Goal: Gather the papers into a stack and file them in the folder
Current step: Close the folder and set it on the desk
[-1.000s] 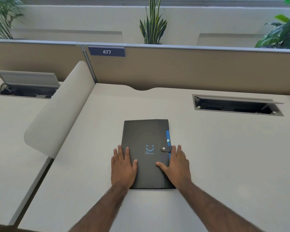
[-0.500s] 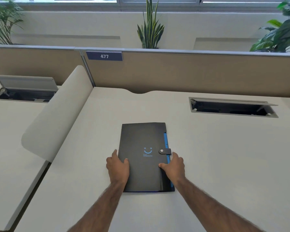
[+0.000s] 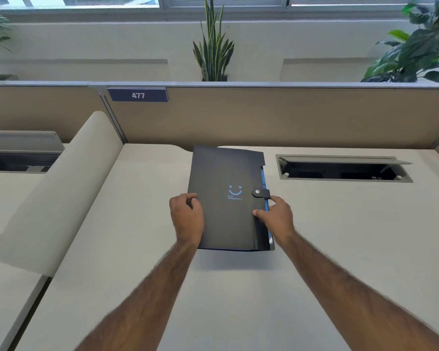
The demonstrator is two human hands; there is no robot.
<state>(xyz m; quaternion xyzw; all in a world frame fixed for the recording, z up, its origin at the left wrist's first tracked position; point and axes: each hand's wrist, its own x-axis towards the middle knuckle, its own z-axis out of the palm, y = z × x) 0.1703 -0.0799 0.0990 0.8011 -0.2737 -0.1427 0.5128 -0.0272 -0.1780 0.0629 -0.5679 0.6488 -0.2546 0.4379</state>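
A black folder (image 3: 226, 173) with a blue smile mark and a snapped strap is lifted off the white desk (image 3: 340, 236), its shadow lying below its near edge. My left hand (image 3: 186, 219) grips the folder's left edge. My right hand (image 3: 276, 219) grips its right edge just below the strap, where blue inner sheets show. The folder is closed. No loose papers are in view.
A tan partition (image 3: 289, 117) with a "477" label (image 3: 138, 95) closes the desk's far side. An open cable hatch (image 3: 340, 169) sits at the right rear. A curved white divider (image 3: 61, 188) borders the left. Plants (image 3: 213, 46) stand behind the partition.
Both hands went from lying flat on the folder to gripping its side edges, and the folder has risen off the desk and moved away from me.
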